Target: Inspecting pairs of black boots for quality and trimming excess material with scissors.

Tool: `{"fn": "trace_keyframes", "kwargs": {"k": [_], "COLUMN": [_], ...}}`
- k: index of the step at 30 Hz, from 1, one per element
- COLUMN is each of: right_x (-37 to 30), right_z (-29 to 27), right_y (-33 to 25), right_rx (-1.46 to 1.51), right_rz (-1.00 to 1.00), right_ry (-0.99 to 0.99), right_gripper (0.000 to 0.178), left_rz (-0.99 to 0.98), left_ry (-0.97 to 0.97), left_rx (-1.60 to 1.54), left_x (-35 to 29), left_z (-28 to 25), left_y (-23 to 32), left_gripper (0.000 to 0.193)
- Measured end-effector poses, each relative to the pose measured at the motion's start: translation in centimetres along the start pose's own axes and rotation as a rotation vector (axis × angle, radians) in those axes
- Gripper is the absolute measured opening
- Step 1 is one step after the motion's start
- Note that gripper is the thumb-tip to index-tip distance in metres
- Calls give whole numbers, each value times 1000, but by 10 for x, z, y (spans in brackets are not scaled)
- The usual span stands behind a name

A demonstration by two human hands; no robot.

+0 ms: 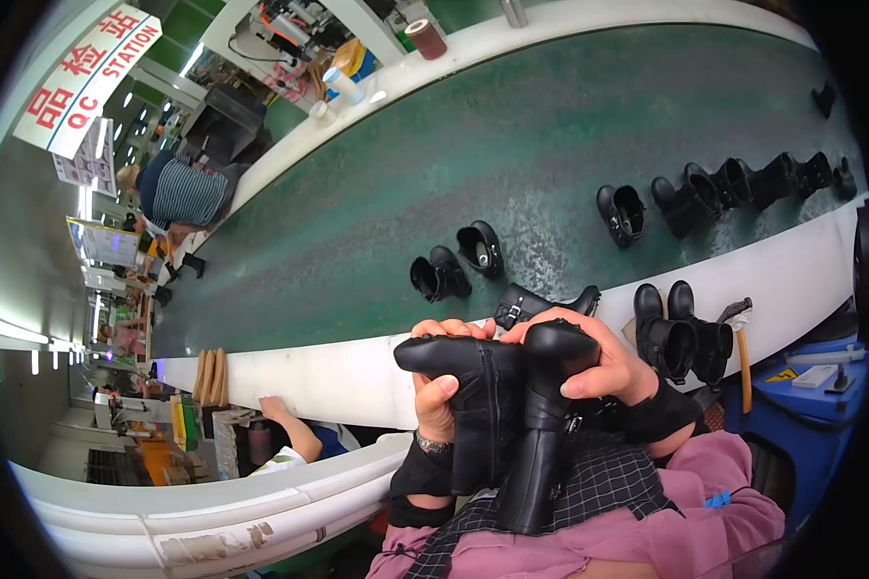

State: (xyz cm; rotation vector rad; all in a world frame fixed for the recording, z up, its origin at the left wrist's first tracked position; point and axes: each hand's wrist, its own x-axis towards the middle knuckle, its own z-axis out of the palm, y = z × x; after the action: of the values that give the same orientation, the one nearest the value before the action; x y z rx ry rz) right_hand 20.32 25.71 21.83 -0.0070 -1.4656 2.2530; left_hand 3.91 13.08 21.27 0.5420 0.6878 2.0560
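Note:
Two black ankle boots are held side by side in front of me, toes pointing away and shafts hanging toward my lap. My left hand (434,396) grips the left boot (481,405), whose side zipper faces up. Around the toe of the right boot (543,425) my right hand (613,362) is closed, thumb against its side; a buckle shows at its ankle. Just beyond my hands another black buckled boot (521,305) lies on its side, partly hidden by my fingers. To the right, a pair of black boots (668,338) rests on the white ledge.
A green conveyor belt (357,193) curves past me, carrying several black boots (690,203). A wooden-handled hammer (744,367) stands by the ledge pair. A blue machine (801,405) is at right. Another person's arm (294,429) reaches to the ledge (328,386) at left; a person in stripes (183,193) works farther off.

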Motion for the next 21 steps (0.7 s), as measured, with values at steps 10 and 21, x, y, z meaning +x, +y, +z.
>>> {"fn": "trace_keyframes", "kwargs": {"k": [10,21], "right_x": [15,27], "right_z": [-20,-14], "right_y": [-26,-15], "right_rx": [-271,-482], "right_rz": [-79,-50], "right_ry": [-145,-287], "right_gripper": [72,77], "left_rz": [3,-233], "left_ry": [97,111], "left_rx": [208,246], "left_x": [-5,-4], "left_z": [-3,-1], "left_y": [3,-1], "left_gripper": [53,62]}}
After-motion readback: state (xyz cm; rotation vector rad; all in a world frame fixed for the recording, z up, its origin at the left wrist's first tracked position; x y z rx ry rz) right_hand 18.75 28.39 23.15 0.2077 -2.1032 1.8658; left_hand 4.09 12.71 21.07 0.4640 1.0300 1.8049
